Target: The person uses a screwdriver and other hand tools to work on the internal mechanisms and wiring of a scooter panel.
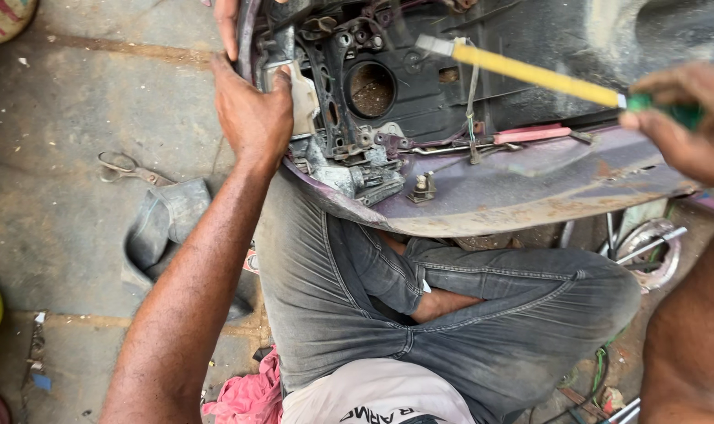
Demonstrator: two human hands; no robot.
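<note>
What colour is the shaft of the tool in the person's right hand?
Yellow shaft, with a green handle in the right hand; head view.

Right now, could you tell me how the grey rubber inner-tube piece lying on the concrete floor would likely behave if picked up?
The grey rubber inner-tube piece lies folded and sagging, so it would probably flop and droop rather than hold its shape. It looks thin-walled and hollow, so likely light for its size. Its dusty, matt surface suggests it would grip rather than slip, and it seems unlikely to roll.

Yellow-shafted, green-handled screwdriver (545, 77); rusty purple panel (530, 188); grey jeans (467, 314); pink rag (243, 396).
</note>
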